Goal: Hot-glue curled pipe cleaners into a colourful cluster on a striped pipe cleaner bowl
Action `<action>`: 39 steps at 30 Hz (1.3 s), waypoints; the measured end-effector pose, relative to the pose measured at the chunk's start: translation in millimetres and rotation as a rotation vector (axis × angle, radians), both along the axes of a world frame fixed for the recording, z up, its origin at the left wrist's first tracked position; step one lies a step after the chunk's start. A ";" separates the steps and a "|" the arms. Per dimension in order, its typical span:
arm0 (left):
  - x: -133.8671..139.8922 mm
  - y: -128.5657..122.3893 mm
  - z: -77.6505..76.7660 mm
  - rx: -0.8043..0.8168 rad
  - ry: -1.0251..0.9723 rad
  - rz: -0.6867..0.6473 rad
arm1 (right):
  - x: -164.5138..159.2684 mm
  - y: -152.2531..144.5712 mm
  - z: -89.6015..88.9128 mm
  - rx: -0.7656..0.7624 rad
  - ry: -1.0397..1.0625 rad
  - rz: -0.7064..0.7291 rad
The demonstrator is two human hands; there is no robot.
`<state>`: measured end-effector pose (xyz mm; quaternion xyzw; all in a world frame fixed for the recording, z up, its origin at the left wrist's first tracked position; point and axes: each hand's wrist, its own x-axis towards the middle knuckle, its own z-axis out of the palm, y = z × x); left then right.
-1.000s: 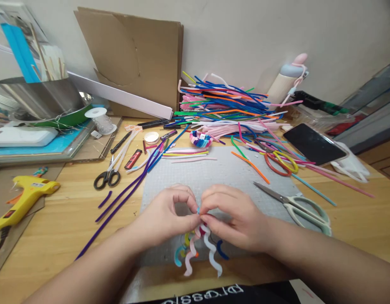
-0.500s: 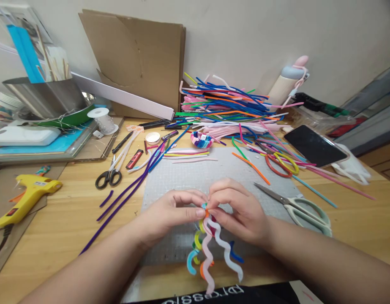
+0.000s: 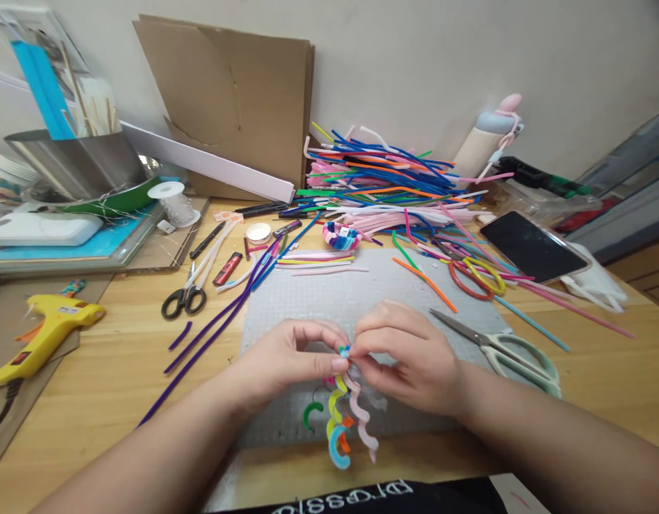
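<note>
A bundle of curled pipe cleaners [image 3: 364, 409] hangs below my fingers, with pale pink, yellow, light blue, orange and green strands showing. My left hand [image 3: 302, 357] pinches its gathered top between thumb and fingers. Close against it, my right hand [image 3: 401, 357] pinches at the same top end, where a small blue and green bit shows. The exact twist between the fingertips is partly hidden. Beneath both hands lies a grey cutting mat [image 3: 308, 300]. Pale green scissors [image 3: 500, 353] rest at the mat's right side, beside my right hand.
A heap of pipe cleaners [image 3: 383, 185] lies at the back. Purple strands [image 3: 222, 314], black-handled scissors [image 3: 183, 303] and a yellow glue gun [image 3: 45, 332] are on the left. A phone [image 3: 532, 246] and red-and-yellow-handled scissors [image 3: 476, 278] sit at right. Cardboard [image 3: 233, 107] leans on the wall.
The hanging bundle has turned: the white strand has swung back mostly behind my right hand, the blue one has gone from sight, and a green curl now shows at left. Both hands still pinch the top.
</note>
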<state>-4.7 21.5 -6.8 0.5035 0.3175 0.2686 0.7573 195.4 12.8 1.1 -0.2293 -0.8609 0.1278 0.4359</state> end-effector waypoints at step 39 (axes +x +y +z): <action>-1.7 -0.8 2.7 0.346 0.075 0.031 | 0.4 1.2 0.9 -0.047 0.026 0.054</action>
